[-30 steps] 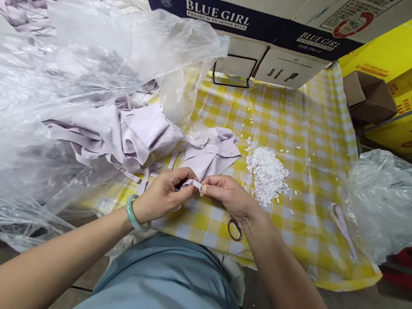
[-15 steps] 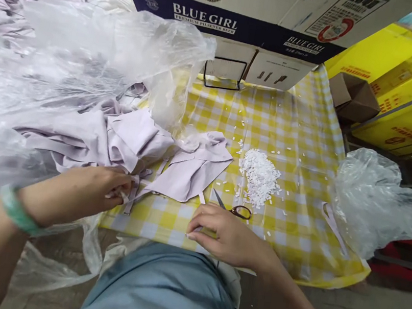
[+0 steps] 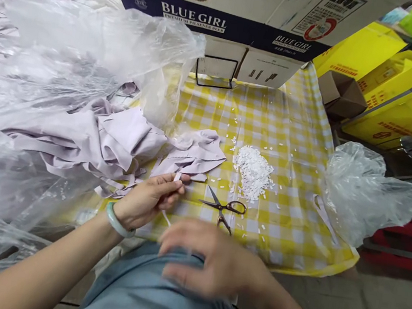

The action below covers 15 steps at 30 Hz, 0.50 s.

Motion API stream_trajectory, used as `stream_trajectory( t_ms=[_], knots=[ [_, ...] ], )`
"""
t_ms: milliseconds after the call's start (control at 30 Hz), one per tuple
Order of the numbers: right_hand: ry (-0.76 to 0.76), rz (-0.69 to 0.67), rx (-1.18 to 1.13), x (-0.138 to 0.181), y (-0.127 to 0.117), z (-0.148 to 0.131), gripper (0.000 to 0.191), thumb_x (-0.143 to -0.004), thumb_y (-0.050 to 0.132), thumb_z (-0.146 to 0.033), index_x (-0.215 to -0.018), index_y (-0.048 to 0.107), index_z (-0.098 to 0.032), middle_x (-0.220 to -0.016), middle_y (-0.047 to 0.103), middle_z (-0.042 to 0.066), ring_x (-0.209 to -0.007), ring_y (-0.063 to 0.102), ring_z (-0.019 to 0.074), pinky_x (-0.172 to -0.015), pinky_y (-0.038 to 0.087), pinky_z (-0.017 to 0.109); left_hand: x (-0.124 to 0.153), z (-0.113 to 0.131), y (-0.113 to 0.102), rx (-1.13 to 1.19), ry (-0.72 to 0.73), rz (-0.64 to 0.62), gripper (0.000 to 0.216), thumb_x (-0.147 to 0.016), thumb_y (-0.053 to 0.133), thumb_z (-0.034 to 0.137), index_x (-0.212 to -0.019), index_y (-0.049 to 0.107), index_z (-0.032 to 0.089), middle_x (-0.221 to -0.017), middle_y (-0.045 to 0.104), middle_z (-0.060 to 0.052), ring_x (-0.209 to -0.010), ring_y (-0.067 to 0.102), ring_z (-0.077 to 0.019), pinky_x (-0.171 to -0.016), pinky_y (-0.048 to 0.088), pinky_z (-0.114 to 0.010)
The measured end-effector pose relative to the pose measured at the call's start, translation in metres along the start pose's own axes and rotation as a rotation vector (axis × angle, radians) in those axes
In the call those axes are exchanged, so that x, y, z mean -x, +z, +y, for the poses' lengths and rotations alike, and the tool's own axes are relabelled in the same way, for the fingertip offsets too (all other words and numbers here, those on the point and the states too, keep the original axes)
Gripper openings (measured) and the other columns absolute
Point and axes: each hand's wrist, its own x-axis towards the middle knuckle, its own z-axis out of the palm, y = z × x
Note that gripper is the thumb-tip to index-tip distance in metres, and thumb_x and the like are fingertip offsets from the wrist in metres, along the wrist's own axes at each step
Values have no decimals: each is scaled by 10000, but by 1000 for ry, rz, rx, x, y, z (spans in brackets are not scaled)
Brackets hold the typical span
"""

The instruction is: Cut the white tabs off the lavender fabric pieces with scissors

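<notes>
Your left hand (image 3: 149, 198): forearm angled in from the lower left, thumb and forefinger pinched on a pale fabric strip (image 3: 177, 176) at the near edge of the lilac fabric heap (image 3: 115, 138). Your right hand (image 3: 209, 263): palm down over your lap, fingers spread, empty, blurred. Scissors (image 3: 224, 208): blades apart on the checked cloth (image 3: 294, 136), beside the white chip pile (image 3: 253, 171).

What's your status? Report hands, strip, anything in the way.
Left hand pinching the strip of lilac cloth. Right hand blurred, open above the lap. Scissors lying open on the tablecloth, apart from both hands.
</notes>
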Motion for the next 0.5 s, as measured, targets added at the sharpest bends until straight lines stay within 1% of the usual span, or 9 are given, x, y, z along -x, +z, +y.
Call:
stream_trajectory(
  t_ms=[67, 133, 167, 200, 267, 333, 367, 433, 500],
  knots=[
    [168, 274, 229, -15, -23, 25, 141, -949, 573, -317, -1049, 636, -241, -1110, 682, 65, -1072, 626, 195, -987, 481, 350, 2, 2, -5, -99, 34, 32, 379, -787, 740, 399, -1043, 678, 127, -629, 466, 48, -457, 301, -38, -401, 196, -166],
    [289, 389, 564, -38, -48, 54, 281, -903, 620, -247, -1182, 617, -223, -1241, 623, 122, -1194, 544, 277, -1059, 414, 468, 8, 2, -10, -249, 72, 32, 425, -845, 661, 498, -1059, 677, 131, -571, 398, 70, -447, 280, -49, -407, 181, -174],
    [314, 352, 683, -50, -58, 67, 360, -867, 661, -234, -1223, 609, -204, -1294, 590, 147, -1224, 510, 309, -1058, 405, 493, 12, 1, -13, -324, 90, 24, 442, -868, 622, 526, -1073, 675, 138, -549, 377, 76, -448, 282, -56, -415, 189, -177],
    [324, 299, 758, -63, -68, 78, 354, -845, 674, -206, -1196, 633, -194, -1283, 594, 152, -1215, 506, 320, -1041, 413, 493, 17, 0, -16, -387, 105, 17, 451, -887, 588, 543, -1078, 677, 145, -530, 362, 80, -450, 283, -63, -424, 200, -181],
    [329, 228, 811, -85, -84, 89, 217, -823, 645, -127, -1027, 699, -177, -1119, 663, 137, -1113, 555, 303, -977, 449, 456, 25, -2, -23, -468, 125, 5, 442, -900, 557, 551, -1035, 698, 155, -523, 394, 68, -471, 326, -75, -451, 251, -189],
    [323, 232, 802, -105, -100, 86, 169, -841, 575, -97, -915, 708, -169, -978, 692, 107, -982, 600, 257, -902, 479, 406, 33, -1, -31, -496, 135, 5, 425, -882, 573, 547, -926, 726, 153, -574, 491, 30, -518, 398, -88, -491, 313, -201],
    [316, 264, 787, -113, -108, 80, 185, -858, 540, -102, -921, 703, -165, -957, 696, 92, -929, 611, 233, -868, 489, 384, 37, 1, -35, -500, 139, 12, 415, -867, 590, 540, -870, 734, 151, -615, 538, 8, -549, 428, -96, -513, 337, -208],
    [283, 372, 733, -128, -128, 64, 223, -881, 495, -121, -991, 686, -154, -960, 698, 63, -866, 623, 192, -817, 500, 348, 43, 5, -41, -503, 153, 49, 392, -828, 633, 521, -808, 748, 147, -686, 594, -23, -601, 460, -108, -545, 363, -218],
    [210, 519, 631, -143, -150, 47, 215, -853, 509, -103, -972, 685, -138, -896, 691, 32, -824, 628, 168, -785, 499, 326, 48, 10, -42, -505, 159, 114, 386, -791, 669, 518, -846, 771, 149, -701, 593, -25, -604, 448, -106, -541, 357, -216]
  ],
)
